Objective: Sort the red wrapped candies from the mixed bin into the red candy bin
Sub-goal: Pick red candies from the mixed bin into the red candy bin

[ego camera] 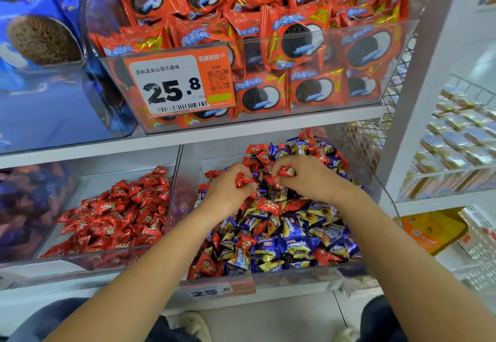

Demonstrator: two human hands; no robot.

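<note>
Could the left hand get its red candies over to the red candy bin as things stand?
Probably yes. The left hand, gripping red candies over the mixed bin, is next to the red candy bin, which lies on its left with an open top. Only the clear divider wall stands between, low enough to pass over.

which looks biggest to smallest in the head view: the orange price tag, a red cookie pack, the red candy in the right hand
1. Orange price tag, clearly the largest.
2. Red cookie pack, smaller than the tag.
3. Red candy pinched by the right hand, smallest.
The tag sits at the bin's front, slightly nearer the camera, though the order looks safe.
</note>
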